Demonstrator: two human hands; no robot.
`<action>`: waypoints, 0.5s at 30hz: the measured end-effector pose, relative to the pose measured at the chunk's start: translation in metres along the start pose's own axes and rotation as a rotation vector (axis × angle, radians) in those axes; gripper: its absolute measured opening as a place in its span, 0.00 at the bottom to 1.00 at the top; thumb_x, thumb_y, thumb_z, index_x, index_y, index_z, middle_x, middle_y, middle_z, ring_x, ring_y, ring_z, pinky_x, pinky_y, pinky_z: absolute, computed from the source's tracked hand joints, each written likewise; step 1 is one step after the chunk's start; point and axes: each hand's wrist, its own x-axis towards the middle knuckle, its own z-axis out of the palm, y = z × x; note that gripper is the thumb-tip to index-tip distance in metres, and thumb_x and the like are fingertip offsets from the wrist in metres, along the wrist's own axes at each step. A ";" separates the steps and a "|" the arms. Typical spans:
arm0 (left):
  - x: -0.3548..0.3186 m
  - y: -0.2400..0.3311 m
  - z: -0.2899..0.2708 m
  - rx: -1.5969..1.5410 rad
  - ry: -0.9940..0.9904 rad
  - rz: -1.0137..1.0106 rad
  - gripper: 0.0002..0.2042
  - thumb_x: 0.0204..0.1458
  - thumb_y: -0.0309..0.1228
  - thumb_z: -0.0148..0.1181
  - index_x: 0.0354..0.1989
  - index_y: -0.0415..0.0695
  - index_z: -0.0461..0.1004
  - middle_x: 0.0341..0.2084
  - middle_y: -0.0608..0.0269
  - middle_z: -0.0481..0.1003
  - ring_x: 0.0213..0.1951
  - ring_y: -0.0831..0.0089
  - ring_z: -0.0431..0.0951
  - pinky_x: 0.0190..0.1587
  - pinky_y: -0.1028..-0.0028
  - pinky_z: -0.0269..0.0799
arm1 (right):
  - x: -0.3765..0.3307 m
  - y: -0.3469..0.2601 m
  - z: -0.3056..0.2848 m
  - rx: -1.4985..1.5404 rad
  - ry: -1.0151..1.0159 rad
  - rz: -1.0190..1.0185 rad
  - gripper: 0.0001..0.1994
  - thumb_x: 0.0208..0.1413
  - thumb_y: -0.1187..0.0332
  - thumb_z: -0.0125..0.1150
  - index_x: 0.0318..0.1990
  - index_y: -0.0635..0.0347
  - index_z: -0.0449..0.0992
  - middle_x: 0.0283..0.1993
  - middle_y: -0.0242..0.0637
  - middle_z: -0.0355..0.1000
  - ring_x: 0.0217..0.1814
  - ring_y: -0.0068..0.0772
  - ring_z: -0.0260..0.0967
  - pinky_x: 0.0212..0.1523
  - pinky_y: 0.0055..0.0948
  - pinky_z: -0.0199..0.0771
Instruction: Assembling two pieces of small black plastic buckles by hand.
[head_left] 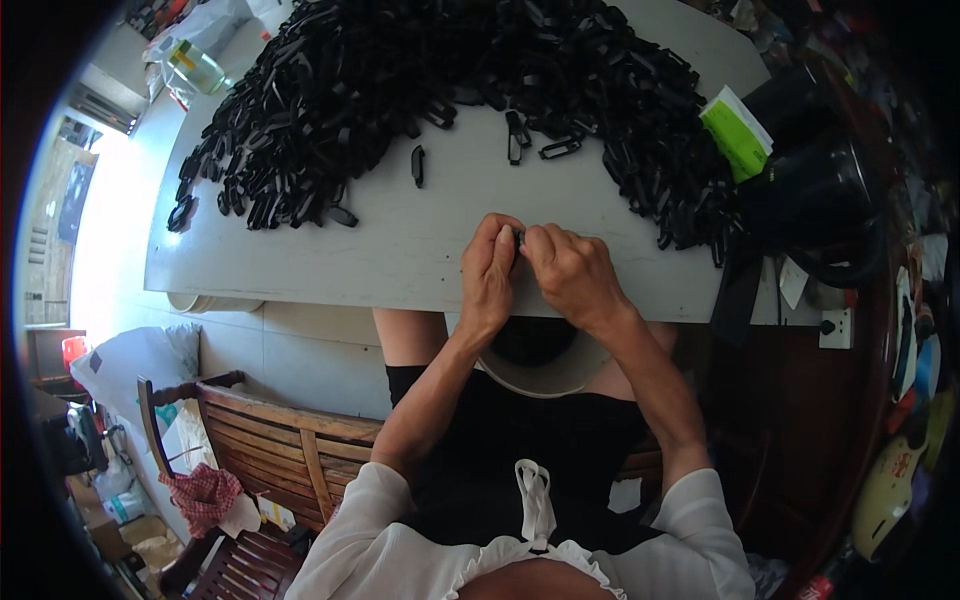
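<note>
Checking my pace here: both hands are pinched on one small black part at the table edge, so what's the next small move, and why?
Probably finish pressing the small black part between left hand and right hand: both already pinch it, and the black pile lies beyond reach without letting go.

A green-and-white packet (pixel 737 132) is seen at the white table's (pixel 420 240) far right edge, a clear bottle (pixel 195 66) far left, a wooden bench (pixel 270 440) near left.

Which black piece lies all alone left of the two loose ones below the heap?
Start at the white table and its big heap of black plastic pieces. Just under the heap's near edge lies a single small black piece. It is solid and slim, upright, touching nothing, unlike the open frame-shaped loops to its right.
</note>
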 end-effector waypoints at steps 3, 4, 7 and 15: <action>0.004 0.000 -0.005 0.000 -0.051 0.050 0.10 0.63 0.33 0.42 0.37 0.41 0.68 0.21 0.75 0.61 0.25 0.85 0.57 0.27 0.84 0.54 | -0.005 -0.001 0.002 0.476 0.167 0.064 0.14 0.54 0.63 0.59 0.40 0.65 0.68 0.28 0.39 0.67 0.26 0.28 0.69 0.22 0.23 0.68; 0.004 -0.001 -0.005 -0.061 -0.062 0.047 0.10 0.63 0.34 0.42 0.37 0.42 0.68 0.22 0.75 0.61 0.27 0.85 0.57 0.28 0.83 0.55 | -0.012 0.000 0.000 0.842 0.102 0.276 0.17 0.56 0.59 0.56 0.42 0.65 0.67 0.27 0.35 0.66 0.26 0.25 0.67 0.20 0.22 0.66; -0.001 0.004 -0.002 -0.217 -0.129 -0.015 0.12 0.62 0.38 0.44 0.38 0.42 0.69 0.30 0.72 0.64 0.31 0.83 0.60 0.32 0.83 0.58 | -0.030 -0.003 0.000 1.244 0.051 0.503 0.25 0.61 0.49 0.46 0.50 0.65 0.65 0.32 0.31 0.64 0.31 0.19 0.62 0.24 0.17 0.68; -0.001 0.005 0.009 -0.410 -0.316 0.025 0.15 0.58 0.42 0.50 0.37 0.42 0.73 0.54 0.62 0.61 0.46 0.74 0.65 0.46 0.76 0.62 | -0.028 -0.016 -0.006 1.431 0.164 0.422 0.22 0.56 0.55 0.57 0.49 0.65 0.66 0.33 0.31 0.65 0.29 0.20 0.63 0.20 0.17 0.69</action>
